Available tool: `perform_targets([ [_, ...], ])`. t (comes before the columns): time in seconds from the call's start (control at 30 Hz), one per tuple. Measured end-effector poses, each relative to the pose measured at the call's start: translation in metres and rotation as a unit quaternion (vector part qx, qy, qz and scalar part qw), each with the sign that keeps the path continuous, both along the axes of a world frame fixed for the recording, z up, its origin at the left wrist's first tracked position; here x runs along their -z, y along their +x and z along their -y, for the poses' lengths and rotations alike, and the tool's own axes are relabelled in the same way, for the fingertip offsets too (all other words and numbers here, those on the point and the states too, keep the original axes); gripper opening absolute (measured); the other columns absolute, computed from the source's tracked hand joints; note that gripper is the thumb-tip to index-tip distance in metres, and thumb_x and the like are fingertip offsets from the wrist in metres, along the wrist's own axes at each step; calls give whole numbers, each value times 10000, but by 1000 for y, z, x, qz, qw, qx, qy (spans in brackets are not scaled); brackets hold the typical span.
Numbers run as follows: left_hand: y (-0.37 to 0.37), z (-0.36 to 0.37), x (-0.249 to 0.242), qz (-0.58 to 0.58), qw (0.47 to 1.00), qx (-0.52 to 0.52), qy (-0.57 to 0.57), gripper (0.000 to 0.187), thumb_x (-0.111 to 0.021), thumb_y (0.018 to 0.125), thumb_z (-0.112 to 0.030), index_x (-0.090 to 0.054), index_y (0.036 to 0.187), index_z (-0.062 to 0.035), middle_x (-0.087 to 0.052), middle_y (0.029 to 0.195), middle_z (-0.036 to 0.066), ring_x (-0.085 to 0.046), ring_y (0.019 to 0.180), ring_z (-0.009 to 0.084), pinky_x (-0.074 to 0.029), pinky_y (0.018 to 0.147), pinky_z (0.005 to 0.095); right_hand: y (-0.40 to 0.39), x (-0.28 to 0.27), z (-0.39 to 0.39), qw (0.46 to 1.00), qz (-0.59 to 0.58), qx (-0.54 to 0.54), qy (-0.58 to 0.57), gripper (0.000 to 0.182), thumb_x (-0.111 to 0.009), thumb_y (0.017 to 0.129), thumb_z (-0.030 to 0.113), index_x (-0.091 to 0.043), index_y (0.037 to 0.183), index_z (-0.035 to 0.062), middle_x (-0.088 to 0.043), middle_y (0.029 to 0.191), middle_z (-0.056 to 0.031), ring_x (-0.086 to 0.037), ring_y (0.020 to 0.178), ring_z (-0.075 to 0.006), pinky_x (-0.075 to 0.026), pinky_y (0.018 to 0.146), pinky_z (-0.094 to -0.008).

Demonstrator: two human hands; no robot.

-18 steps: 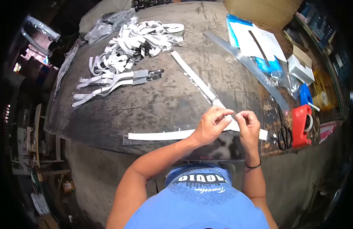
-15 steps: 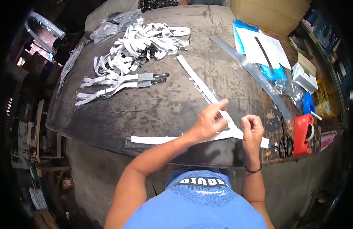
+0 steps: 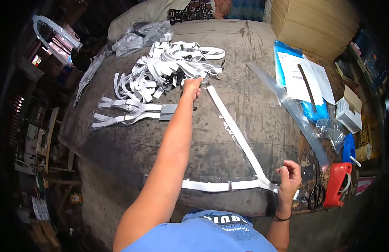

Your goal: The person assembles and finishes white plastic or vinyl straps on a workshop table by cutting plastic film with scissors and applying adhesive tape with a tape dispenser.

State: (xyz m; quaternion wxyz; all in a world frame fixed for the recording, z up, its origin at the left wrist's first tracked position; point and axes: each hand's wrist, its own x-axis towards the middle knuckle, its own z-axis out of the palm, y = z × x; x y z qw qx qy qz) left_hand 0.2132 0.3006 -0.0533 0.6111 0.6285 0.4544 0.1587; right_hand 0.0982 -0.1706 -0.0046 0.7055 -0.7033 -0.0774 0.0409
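Note:
White Y-shaped suspenders [image 3: 234,126] lie spread on the worktable, one long strap running away from me and another along the near edge, with a join at lower right. My left hand [image 3: 192,87] reaches far forward to the edge of a tangled pile of white straps [image 3: 165,63], beside the far end of the long strap. Its fingers are closed; what they grip is hidden. My right hand [image 3: 290,180] is held over the near right strap end, close to the join. Its fingers are curled together, and anything between them is too small to name.
Two folded strap sets [image 3: 129,115] lie left of my arm. To the right are a long clear plastic strip [image 3: 295,113], black scissors [image 3: 316,195], a red tape dispenser [image 3: 337,185], a blue dispenser [image 3: 349,147], papers [image 3: 303,80] and a small white box [image 3: 348,113].
My left hand has moved from above the suspenders' join forward to the strap pile. My right hand stays near the join, fingers still curled. The camera view has shifted.

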Motion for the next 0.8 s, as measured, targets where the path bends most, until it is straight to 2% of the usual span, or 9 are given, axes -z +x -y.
perform_targets([
  [0.1, 12, -15, 8, 10, 1000, 14, 3, 316, -768, 785, -240, -618, 915, 6, -559, 736, 54, -506, 505, 139, -364, 387, 267, 3, 0, 8, 1000, -5, 9, -6, 177, -606, 900, 28, -590, 1074, 1, -587, 936, -23, -577, 802, -96, -492, 746, -238],
  [0.13, 19, -15, 12, 25, 998, -29, 43, 295, -781, 764, -176, -631, 941, 5, -572, 713, 52, -489, 514, 121, -340, 422, 261, 4, -1, 10, 1000, -16, 9, -7, 188, -608, 901, 29, -585, 1085, 1, -580, 936, -27, -575, 799, -98, -495, 751, -245],
  [0.27, 28, -15, 22, 81, 995, -59, 26, 299, -782, 751, -140, -641, 962, 17, -607, 726, 47, -509, 582, 109, -382, 510, 255, 7, -6, 12, 1000, 7, 7, -18, 203, -613, 925, 83, -567, 1108, 11, -573, 883, -20, -567, 772, -95, -499, 744, -251],
  [0.33, 26, -11, 25, 112, 989, -86, 40, 282, -761, 762, -117, -649, 983, 18, -646, 793, 47, -537, 678, 105, -407, 607, 256, 11, -8, 15, 1000, 9, 4, -20, 210, -619, 916, 68, -569, 1111, 8, -565, 875, -17, -564, 776, -96, -496, 749, -248],
  [0.37, 23, -12, 25, 108, 990, -85, 39, 282, -761, 762, -117, -649, 983, 18, -646, 793, 47, -537, 678, 105, -407, 607, 256, 12, -7, 16, 1000, 13, 2, -19, 219, -626, 907, 52, -570, 1114, 5, -558, 868, -13, -560, 780, -97, -493, 753, -246],
  [0.43, 13, -10, 11, 80, 993, 21, 79, 269, -738, 775, -103, -646, 999, 12, -656, 903, 49, -558, 741, 111, -429, 664, 255, 14, -6, 16, 1000, 12, 9, -22, 224, -623, 909, 50, -567, 1121, 5, -554, 863, -14, -559, 778, -96, -493, 752, -249],
  [0.57, 7, -5, 15, 178, 971, 62, 147, 170, -686, 820, -66, -634, 968, 1, -659, 912, 44, -559, 779, 94, -429, 726, 221, 17, -2, 18, 999, 29, 6, -23, 229, -619, 911, 45, -563, 1130, 9, -552, 858, -14, -558, 772, -96, -496, 748, -253],
  [0.7, 4, -8, 12, 265, 957, 84, 83, 216, -644, 844, -18, -554, 1040, 5, -688, 943, 121, -629, 835, 129, -476, 758, 231, 19, -1, 18, 1000, 24, -5, -17, 233, -623, 914, 56, -561, 1135, 10, -555, 856, -16, -559, 771, -96, -497, 749, -253],
  [0.8, 0, -6, 2, 244, 958, 120, 95, 280, -634, 858, -13, -531, 1116, 16, -691, 956, 136, -647, 871, 147, -488, 776, 248, 21, 0, 17, 999, 22, -8, -21, 237, -627, 915, 66, -561, 1136, 10, -559, 857, -18, -561, 771, -97, -494, 748, -250],
])
